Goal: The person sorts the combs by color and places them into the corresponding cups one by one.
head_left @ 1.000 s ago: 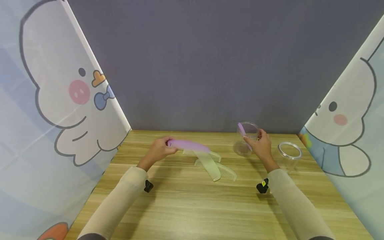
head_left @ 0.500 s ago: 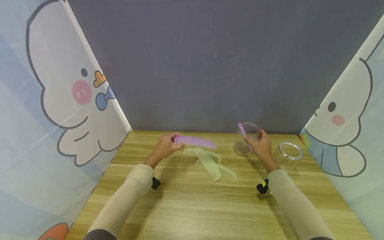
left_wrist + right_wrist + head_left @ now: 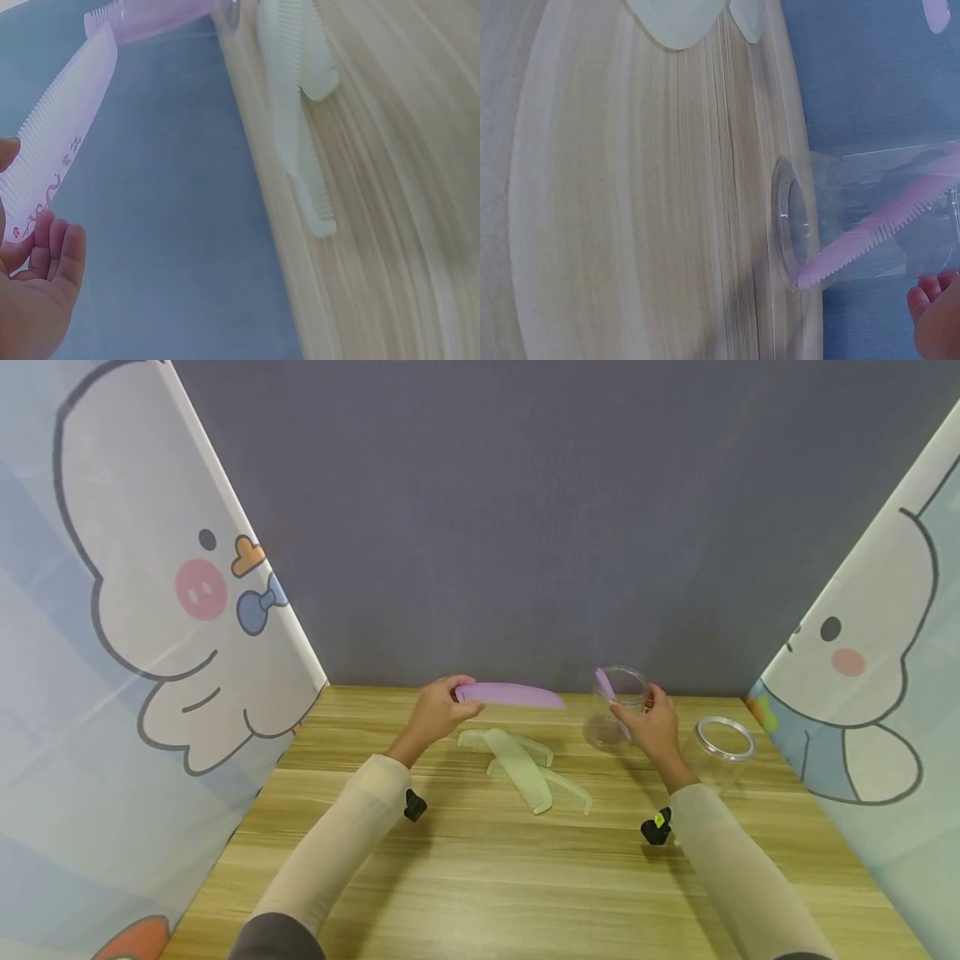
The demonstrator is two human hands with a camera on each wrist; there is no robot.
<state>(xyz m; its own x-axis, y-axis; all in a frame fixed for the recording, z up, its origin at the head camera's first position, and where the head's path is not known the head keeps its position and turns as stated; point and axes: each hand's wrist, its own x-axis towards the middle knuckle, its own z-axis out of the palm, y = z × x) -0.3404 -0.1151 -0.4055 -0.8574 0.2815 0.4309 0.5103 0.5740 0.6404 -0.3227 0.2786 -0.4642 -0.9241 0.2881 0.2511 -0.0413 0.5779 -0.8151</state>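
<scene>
My left hand [image 3: 433,717] pinches one end of a purple comb [image 3: 513,695] and holds it level above the table, pointing right. The left wrist view shows this comb [image 3: 64,131] with printed marks near the gripped end. Around the rim of a clear round jar [image 3: 602,731] is my right hand [image 3: 654,724]. Inside that upright jar a second purple comb [image 3: 877,225] leans at a slant. Below and in front of the left hand, several pale green combs [image 3: 517,768] lie crossed in a pile on the table.
A second clear jar [image 3: 723,739] stands just right of my right wrist. The wooden table [image 3: 510,885] ends at a dark grey wall [image 3: 480,527] behind. Cartoon-printed panels [image 3: 187,710] flank it on both sides.
My left hand has lifted the purple comb off the green pile and carried it up and right, toward the jar. The right hand and its jar have stayed in place.
</scene>
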